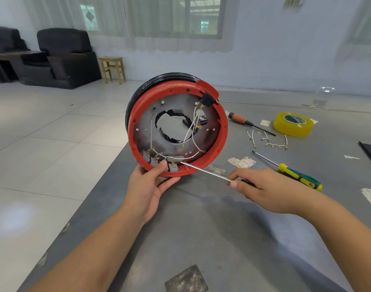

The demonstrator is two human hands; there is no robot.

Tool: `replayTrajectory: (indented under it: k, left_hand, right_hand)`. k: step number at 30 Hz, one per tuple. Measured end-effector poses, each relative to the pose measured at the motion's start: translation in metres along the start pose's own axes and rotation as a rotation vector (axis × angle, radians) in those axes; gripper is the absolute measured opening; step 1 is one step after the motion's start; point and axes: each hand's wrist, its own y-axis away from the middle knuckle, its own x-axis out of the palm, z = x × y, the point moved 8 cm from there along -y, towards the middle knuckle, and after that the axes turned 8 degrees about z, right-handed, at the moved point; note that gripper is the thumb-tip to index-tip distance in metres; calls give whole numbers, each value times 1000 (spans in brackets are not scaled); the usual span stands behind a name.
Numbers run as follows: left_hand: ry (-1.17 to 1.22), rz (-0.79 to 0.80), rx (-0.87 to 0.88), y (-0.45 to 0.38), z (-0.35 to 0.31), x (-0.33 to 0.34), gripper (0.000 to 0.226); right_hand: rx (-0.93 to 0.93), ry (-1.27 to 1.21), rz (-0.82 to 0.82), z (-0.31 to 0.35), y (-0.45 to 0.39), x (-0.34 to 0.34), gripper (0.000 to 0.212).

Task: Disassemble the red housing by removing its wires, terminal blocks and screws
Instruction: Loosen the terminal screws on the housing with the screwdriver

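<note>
Standing on its rim at the table's (201,239) left edge, the red housing (221,133) faces its open interior toward the camera. The left hand (147,186) grips the lower rim, thumb beside the grey terminal blocks (173,167). The right hand (262,188) pinches a screwdriver (205,172), shaft angled up-left, tip at the blocks. White wires (193,123) cross the metal plate. No legible writing.

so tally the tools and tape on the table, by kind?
Screwdrivers: 3 — one in the right hand at, green-yellow one, wooden-handled one
Tape rolls: 1 — yellow
Total: 4
</note>
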Motion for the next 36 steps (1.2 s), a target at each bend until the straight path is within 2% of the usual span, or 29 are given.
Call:
replayTrajectory:
  k: [10,16,19,26,36]
  left_hand:
    - [-18,25,-22,-2,2,2,30]
    - [-11,30,-30,-1,1,4,32]
    - [2,30,-40,-1,2,4,32]
    - [-37,36,-52,-1,3,4,31]
    - [-28,25,-67,-1,3,3,28]
  right_hand:
    - [2,50,49,4,-11,-5,33]
    - [62,-123,106,-1,-14,-12,28]
    - [61,-127,114,1,-16,-16,27]
    - [41,142,59,7,-16,-14,33]
    - [79,399,-30,17,-5,-1,43]
